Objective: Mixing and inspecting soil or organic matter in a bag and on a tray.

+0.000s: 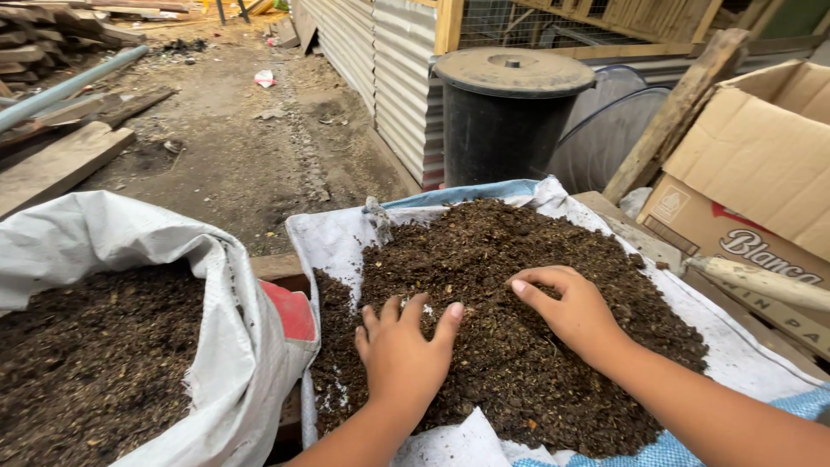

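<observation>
Outdoors in a dirt yard, left hand (399, 356) and right hand (572, 309) press spread, empty fingers into dark compost (519, 346); white sack (121, 259) at nine o'clock; working evenly seems wise.

bin: black drum (504, 130) with a dusty round lid, against the corrugated metal wall (372, 52)
box: open cardboard carton (752, 173), far right
ground: dirt yard, planks (56, 160) and a blue pipe (65, 86)
</observation>
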